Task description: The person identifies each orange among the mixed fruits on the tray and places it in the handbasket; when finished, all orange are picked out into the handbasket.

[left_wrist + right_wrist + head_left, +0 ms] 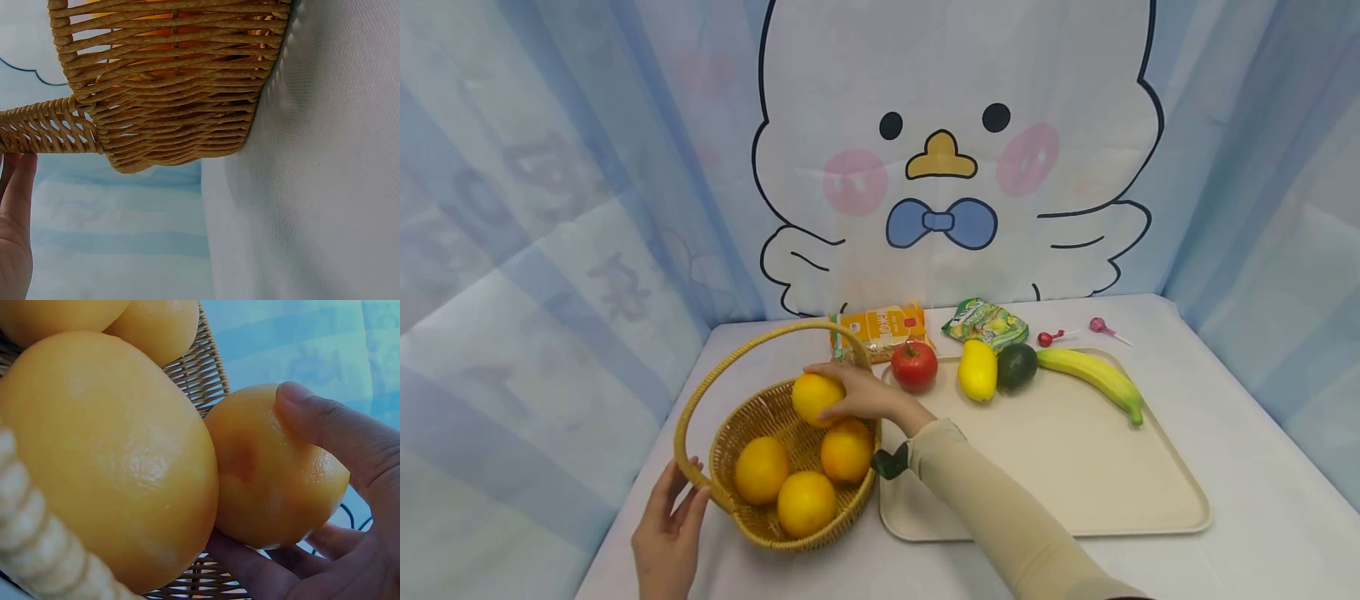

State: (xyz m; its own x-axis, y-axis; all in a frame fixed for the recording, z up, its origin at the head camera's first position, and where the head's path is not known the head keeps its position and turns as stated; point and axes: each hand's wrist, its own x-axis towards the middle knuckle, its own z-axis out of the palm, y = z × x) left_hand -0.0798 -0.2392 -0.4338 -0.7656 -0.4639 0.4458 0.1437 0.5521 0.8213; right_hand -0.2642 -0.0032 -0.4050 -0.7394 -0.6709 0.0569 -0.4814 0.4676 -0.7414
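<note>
A woven basket (752, 533) with a tall arched handle (718, 372) stands on the left of the table. At the handle's near-left base is my left hand (668, 529), its thumb and fingers pinching the woven band. My right hand (871, 395) holds an orange (817, 398) at the basket's far side, with thumb and fingers on either side of the fruit in the right wrist view (278, 481). Below it, several more oranges (807, 503) lie inside the basket. The left wrist view shows the basket's woven side (181, 94) and part of the left hand.
Right of the basket lies a beige tray (1045, 475). Along its far edge are a red apple (914, 366), a yellow mango (977, 371), an avocado (1017, 367) and a banana (1097, 377). Behind are an orange packet (883, 327), a green bag (985, 322) and two lollipops (1098, 325).
</note>
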